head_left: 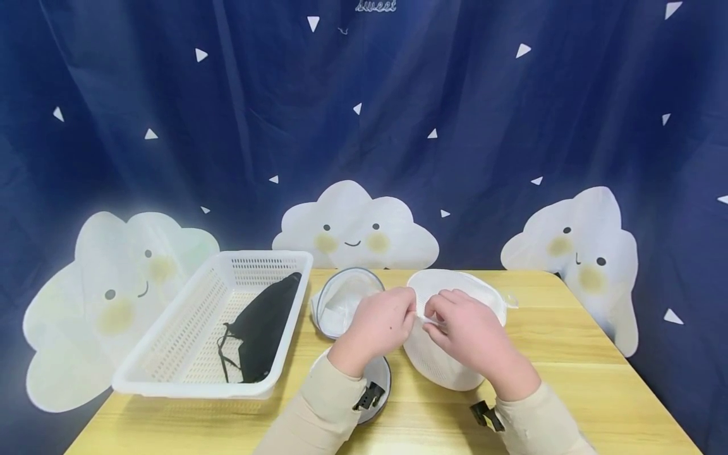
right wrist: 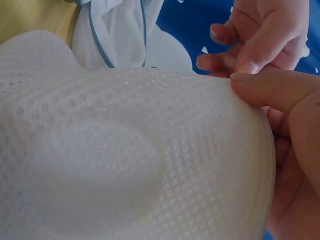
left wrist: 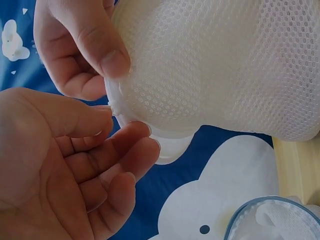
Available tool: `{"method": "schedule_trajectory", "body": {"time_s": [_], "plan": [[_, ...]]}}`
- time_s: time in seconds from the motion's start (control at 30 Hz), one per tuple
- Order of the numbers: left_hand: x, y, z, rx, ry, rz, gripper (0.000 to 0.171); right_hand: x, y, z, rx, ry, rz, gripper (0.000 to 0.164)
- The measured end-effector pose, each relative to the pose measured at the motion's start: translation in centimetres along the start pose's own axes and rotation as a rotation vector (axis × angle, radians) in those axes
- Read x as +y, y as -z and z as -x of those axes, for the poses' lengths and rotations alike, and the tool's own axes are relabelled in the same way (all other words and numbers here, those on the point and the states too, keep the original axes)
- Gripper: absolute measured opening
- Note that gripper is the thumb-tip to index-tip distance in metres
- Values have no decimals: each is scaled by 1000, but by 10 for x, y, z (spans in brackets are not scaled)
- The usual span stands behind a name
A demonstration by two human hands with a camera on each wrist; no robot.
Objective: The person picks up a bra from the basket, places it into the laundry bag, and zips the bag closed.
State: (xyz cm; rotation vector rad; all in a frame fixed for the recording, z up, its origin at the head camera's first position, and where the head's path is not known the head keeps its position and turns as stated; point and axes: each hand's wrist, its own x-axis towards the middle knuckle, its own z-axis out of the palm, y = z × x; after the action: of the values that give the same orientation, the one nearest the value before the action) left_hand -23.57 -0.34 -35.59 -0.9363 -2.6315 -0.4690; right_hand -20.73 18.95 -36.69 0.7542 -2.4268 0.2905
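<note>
A white mesh laundry bag, rounded and bulging, is between the two hands at the right of the table. My right hand grips its edge, and in the right wrist view the thumb presses on the rim. With thumb and forefinger my left hand pinches a small white piece at that same edge, close beside the right hand. The other left fingers are loosely bent in the left wrist view. Honeycomb mesh covers the bag's side.
A white plastic basket at the left holds a black cloth item with thin straps. A blue-rimmed white mesh bag stands behind the left hand. Another dark-rimmed white bag lies partly under the left forearm. A dark blue curtain hangs behind.
</note>
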Motion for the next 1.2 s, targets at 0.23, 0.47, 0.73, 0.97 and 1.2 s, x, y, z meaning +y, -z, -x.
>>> {"method": "schedule_trajectory", "body": {"time_s": [0.23, 0.47, 0.73, 0.97, 1.2], "plan": [[3, -3, 0, 5, -11, -5, 19, -4, -3, 0, -10, -46, 10, 27], [3, -5, 1, 7, -23, -3, 21, -5, -3, 2, -4, -40, 8, 31], [1, -5, 0, 3, -31, 16, 22, -2, -5, 3, 72, 63, -19, 38], [-3, -4, 1, 1, -31, 31, 19, -1, -3, 2, 50, 82, -28, 40], [-10, -5, -1, 7, 1, 36, 18, -1, -2, 1, 35, 95, -34, 43]]}}
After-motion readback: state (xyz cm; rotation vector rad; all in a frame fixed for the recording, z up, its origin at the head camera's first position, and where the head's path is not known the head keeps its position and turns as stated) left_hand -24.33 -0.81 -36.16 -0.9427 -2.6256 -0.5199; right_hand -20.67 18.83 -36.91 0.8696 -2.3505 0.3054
